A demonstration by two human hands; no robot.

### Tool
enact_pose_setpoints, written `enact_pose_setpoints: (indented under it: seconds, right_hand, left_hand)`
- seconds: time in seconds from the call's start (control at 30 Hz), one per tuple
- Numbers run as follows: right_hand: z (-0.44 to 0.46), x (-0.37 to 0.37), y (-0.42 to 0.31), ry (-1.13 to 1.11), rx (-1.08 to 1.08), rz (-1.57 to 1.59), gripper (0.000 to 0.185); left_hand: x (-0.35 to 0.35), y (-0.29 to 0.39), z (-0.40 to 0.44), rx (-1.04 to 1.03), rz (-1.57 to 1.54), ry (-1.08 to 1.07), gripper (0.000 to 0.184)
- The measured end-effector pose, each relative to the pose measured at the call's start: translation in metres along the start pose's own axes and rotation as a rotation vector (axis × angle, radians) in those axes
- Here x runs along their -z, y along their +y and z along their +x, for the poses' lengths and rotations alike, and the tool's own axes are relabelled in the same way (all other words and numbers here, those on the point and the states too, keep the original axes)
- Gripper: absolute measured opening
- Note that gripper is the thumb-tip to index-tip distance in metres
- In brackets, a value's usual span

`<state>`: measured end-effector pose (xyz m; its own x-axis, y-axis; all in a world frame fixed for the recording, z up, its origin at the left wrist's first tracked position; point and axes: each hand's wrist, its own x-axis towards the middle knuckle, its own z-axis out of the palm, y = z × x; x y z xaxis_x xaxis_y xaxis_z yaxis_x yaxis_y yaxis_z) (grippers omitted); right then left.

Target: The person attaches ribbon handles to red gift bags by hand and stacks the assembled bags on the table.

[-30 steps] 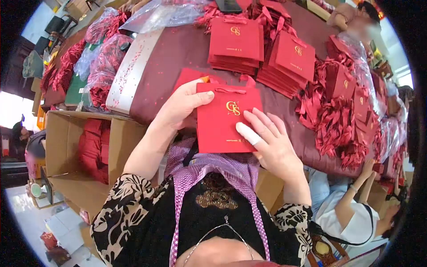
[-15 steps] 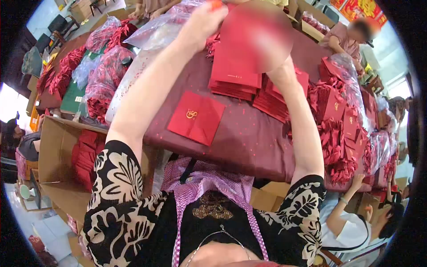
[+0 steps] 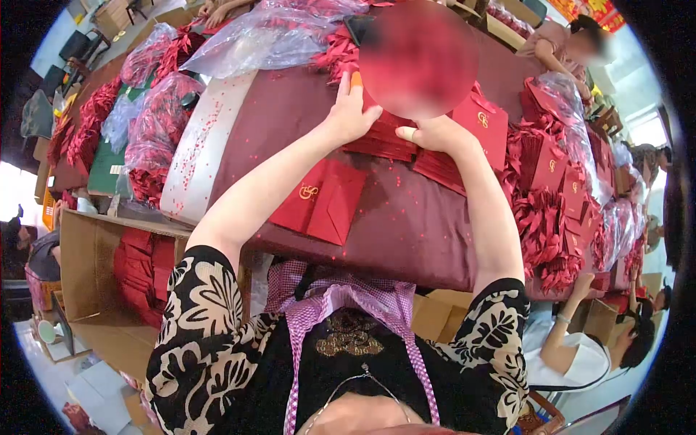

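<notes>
My left hand [image 3: 354,114] is at the near left side of a stack of red paper bags [image 3: 384,140], fingers extended and thumb apart. An orange cover sits on one finger. My right hand [image 3: 440,135] is at the stack's right, its thumb pointing left with a pale band around it. A blurred circle hides its other fingers and the red material beyond both hands. Closer to me lies a red paper bag [image 3: 337,206] with a gold emblem, partly behind my left forearm. Another red bag with an emblem [image 3: 482,127] lies right of my right hand.
Heaps of red bags [image 3: 554,196] with ribbons crowd the table's right side. Clear plastic wrap [image 3: 264,43] lies at the far left. A cardboard box [image 3: 87,290] of red pieces stands at my left. A co-worker [image 3: 554,47] sits far right, another person [image 3: 573,355] nearer right.
My left hand has come down from the far side to the stack's near left. My right hand has come nearer and slightly left. The red bag on top of the stack is now hidden.
</notes>
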<state>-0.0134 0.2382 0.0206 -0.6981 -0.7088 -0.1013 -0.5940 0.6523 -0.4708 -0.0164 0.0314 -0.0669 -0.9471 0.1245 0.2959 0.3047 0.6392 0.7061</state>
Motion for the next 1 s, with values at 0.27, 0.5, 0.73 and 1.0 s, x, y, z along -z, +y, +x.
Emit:
enact_pose_setpoints:
  seconds: [0.27,0.5,0.73,1.0]
  right_hand:
    - [0.018,-0.053,0.007,0.248,-0.009,-0.244,0.017]
    - [-0.007,-0.082,0.011,0.698,0.095,-0.392,0.028]
    - [-0.133,-0.081,-0.013,1.095,-0.025,-0.127,0.021]
    - [-0.23,-0.131,0.051,0.983,-0.578,-0.403,0.024]
  left_hand:
    - [-0.021,-0.019,-0.012,0.122,0.337,-0.067,0.084]
    - [-0.016,-0.03,-0.005,-0.023,0.183,0.065,0.085]
    - [0.023,0.005,-0.005,-0.028,-0.346,0.155,0.081]
    - [0.063,0.025,-0.068,0.123,-0.248,0.237,0.065]
